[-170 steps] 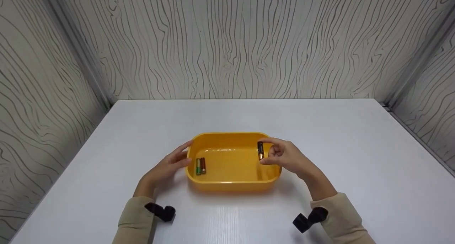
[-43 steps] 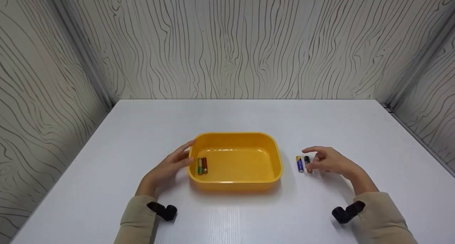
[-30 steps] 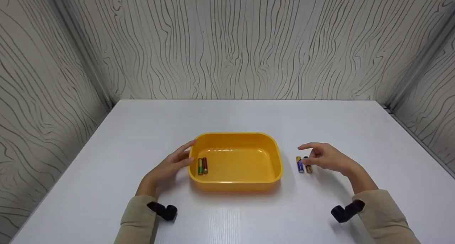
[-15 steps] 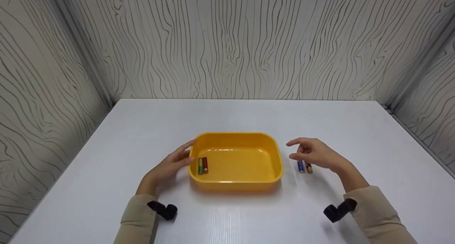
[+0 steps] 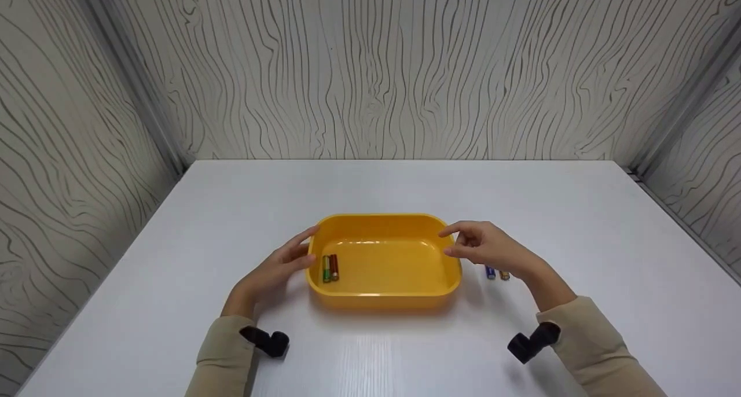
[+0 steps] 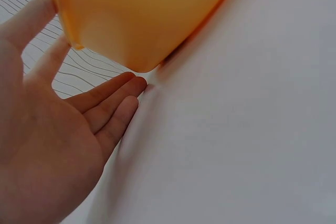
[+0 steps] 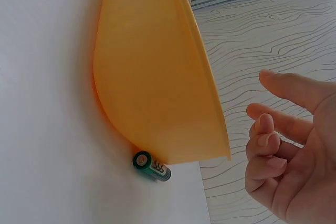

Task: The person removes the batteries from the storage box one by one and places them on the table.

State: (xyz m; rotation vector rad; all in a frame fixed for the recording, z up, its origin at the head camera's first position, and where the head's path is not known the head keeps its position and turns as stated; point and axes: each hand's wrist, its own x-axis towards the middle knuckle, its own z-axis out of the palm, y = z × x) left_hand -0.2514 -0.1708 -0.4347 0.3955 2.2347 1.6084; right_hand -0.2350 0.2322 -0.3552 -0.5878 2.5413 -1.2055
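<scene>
Yellow tub (image 5: 382, 269) is sitting in the middle of the worktop (image 5: 370, 183), long sides running along with its front and back edges. Green battery (image 5: 326, 268) and red battery (image 5: 334, 267) are lying side by side inside, at the tub's left end, near the front-left corner. Outside, blue battery (image 5: 491, 273) and gold-ended battery (image 5: 504, 275) are lying on the worktop just right of the tub's right edge, mostly hidden behind the hand. Right wrist view is showing a green-ended battery (image 7: 152, 166) by the tub's outer wall; can't tell whether it's one of those two.

Left hand (image 5: 278, 269) is touching the tub's left rim with thumb and index spread, not clenching. Right hand (image 5: 483, 246) is hovering over the tub's back-right corner, thumb and index held apart, other fingers curling in, pinching nothing.

Risks, judging from here: right hand is hanging close to the rim, so dipping could be bumping the tub; left hand's light touch may not be stopping a slide. Inside batteries are lying loose, so a jolt could be rolling them apart. Outside pair is lying close, so a careless pinch could be knocking the neighbour away.
</scene>
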